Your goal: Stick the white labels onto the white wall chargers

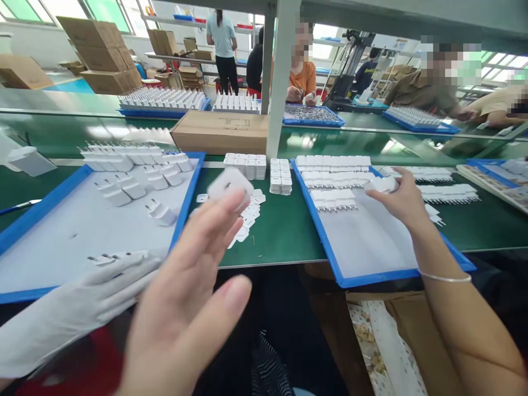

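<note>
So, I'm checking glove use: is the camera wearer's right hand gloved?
No, the right hand is plainly bare where it grips a white plastic piece.

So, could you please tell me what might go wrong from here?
The white plate at the left hand's fingertips might slip and get mixed in with the loose plates on the bench.

The right hand, holding a white housing at the right tray, could knock the rows of plugs beside it.

A co-worker's gloved hand appears close to the left hand, so the two might bump.
</note>
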Available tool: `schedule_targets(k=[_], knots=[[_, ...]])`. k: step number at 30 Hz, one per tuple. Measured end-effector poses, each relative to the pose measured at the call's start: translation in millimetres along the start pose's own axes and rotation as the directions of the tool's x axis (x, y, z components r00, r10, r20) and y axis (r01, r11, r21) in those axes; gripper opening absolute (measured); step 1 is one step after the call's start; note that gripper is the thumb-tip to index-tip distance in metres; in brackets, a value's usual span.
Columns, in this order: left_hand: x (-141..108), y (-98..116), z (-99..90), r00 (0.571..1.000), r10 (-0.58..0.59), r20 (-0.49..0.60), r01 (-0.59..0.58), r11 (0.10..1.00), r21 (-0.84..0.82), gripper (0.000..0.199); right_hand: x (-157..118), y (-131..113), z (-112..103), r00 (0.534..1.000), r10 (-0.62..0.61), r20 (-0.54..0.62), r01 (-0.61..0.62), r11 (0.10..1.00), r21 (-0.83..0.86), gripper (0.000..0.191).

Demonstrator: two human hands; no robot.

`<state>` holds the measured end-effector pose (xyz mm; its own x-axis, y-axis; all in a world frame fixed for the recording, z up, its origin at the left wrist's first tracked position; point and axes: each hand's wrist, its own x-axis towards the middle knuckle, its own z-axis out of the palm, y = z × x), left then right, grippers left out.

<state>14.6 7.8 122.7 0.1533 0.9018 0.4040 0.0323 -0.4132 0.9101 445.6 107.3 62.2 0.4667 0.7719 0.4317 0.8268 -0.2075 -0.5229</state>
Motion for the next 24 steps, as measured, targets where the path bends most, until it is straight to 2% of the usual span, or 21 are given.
schedule_targets(k=[1, 2, 4, 5, 8, 10, 12, 14, 17, 20, 22, 24], knots=[[1.9, -13.7, 6.9, 0.996, -0.080, 0.040, 0.082, 0.994, -0.071, 0.049, -17.9, -14.5, -6.5, 0.999, -0.021, -0.031, 0.022, 0.999, 0.033, 0.090], [3.5, -28.4, 15.4, 0.983, -0.162, 0.082, 0.172, 0.975, -0.139, 0.049, -40.6, -31.6, -10.3, 0.991, -0.106, -0.086, 0.120, 0.977, 0.175, 0.095], [3.3, -55.5, 34.7, 0.942, -0.295, 0.163, 0.329, 0.911, -0.250, 0.054, -95.3, -71.2, -7.4, 0.950, -0.281, -0.133, 0.311, 0.854, 0.416, 0.095], [1.2, -65.8, 43.9, 0.917, -0.341, 0.205, 0.390, 0.870, -0.300, 0.060, -123.9, -91.7, -0.8, 0.941, -0.318, -0.120, 0.333, 0.794, 0.508, 0.090], [-10.4, -80.0, 62.1, 0.846, -0.403, 0.348, 0.522, 0.755, -0.396, 0.076, -198.0, -142.3, 28.7, 0.949, -0.307, -0.073, 0.257, 0.621, 0.740, 0.088], [-18.3, -79.9, 65.1, 0.834, -0.423, 0.354, 0.546, 0.728, -0.415, 0.076, -230.1, -160.9, 46.0, 0.964, -0.256, -0.075, 0.206, 0.540, 0.816, 0.089], [-24.6, -78.9, 63.4, 0.853, -0.450, 0.266, 0.522, 0.744, -0.417, 0.069, -246.8, -168.4, 56.2, 0.972, -0.227, -0.053, 0.163, 0.497, 0.853, 0.088], [-29.5, -80.3, 59.7, 0.874, -0.457, 0.166, 0.483, 0.774, -0.410, 0.066, -252.1, -168.6, 59.7, 0.963, -0.267, 0.025, 0.100, 0.444, 0.891, 0.086], [-34.4, -86.6, 53.8, 0.899, -0.426, 0.100, 0.427, 0.806, -0.411, 0.064, -251.7, -163.5, 57.2, 0.903, -0.397, 0.163, -0.033, 0.315, 0.948, 0.080], [-36.4, -92.7, 49.7, 0.913, -0.403, 0.061, 0.388, 0.815, -0.431, 0.062, -252.7, -158.9, 53.1, 0.870, -0.455, 0.190, -0.088, 0.236, 0.968, 0.074], [-37.0, -94.6, 47.2, 0.917, -0.397, 0.040, 0.373, 0.818, -0.438, 0.060, -252.8, -156.6, 51.6, 0.864, -0.466, 0.189, -0.079, 0.245, 0.966, 0.069], [-37.6, -94.6, 43.3, 0.913, -0.406, 0.048, 0.383, 0.807, -0.450, 0.056, -248.9, -153.9, 50.7, 0.882, -0.435, 0.183, -0.039, 0.320, 0.947, 0.053]])
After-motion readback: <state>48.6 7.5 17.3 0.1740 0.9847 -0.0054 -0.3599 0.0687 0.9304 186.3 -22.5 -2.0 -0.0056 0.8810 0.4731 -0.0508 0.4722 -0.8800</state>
